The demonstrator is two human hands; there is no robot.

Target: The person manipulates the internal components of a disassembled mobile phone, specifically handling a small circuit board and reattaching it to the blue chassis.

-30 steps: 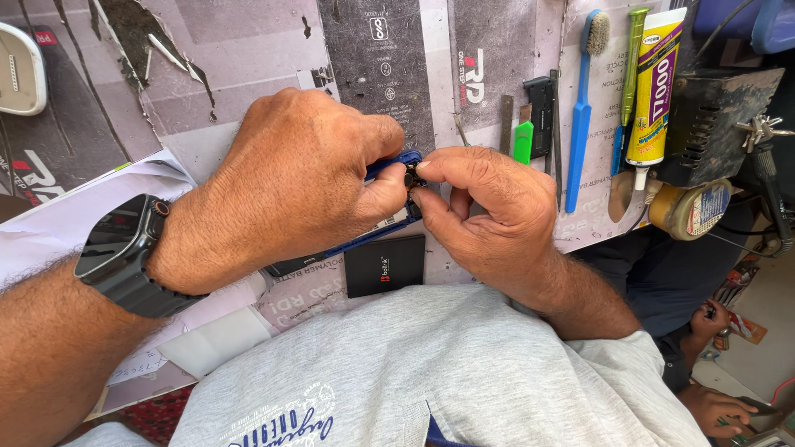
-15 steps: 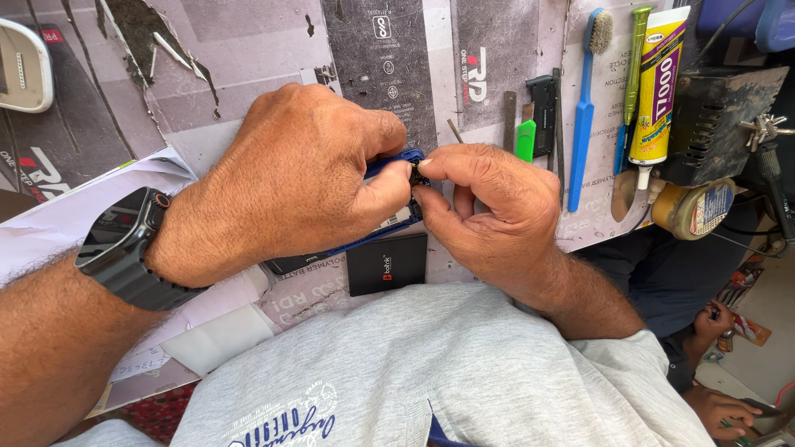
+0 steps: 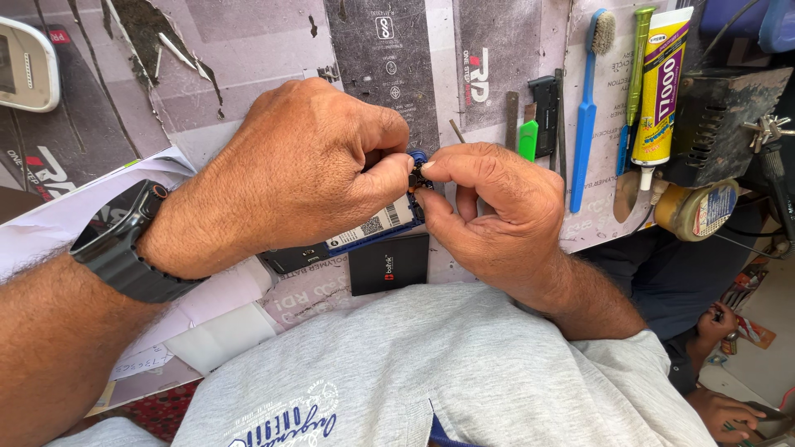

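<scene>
Hands first: the left hand (image 3: 302,170) is curled into a loose fist around a blue phone (image 3: 389,219), gripping it so only the lower edge and a strip with a white label peek out under the fingers. Right hand (image 3: 489,207) is pinched tight, thumb and forefinger squeezing a tiny black part (image 3: 418,177) right at the phone's top corner, where the two hands meet. Can't really tell what the little part is, it's too small. Black smartwatch (image 3: 124,244) on the left wrist.

Just under the phone there's a flat black battery (image 3: 389,263) lying on the bench, near the person's grey shirt. Behind the right hand are a green pry tool (image 3: 527,139), dark tweezers (image 3: 560,112) and a blue brush (image 3: 590,99) laid out side by side. Further right sit a green screwdriver (image 3: 633,74), a yellow and purple glue tube (image 3: 659,87) and a roll of tape (image 3: 700,211). White gadget (image 3: 25,64) way off at the top left. Someone else's hand (image 3: 716,323) shows low on the right.
</scene>
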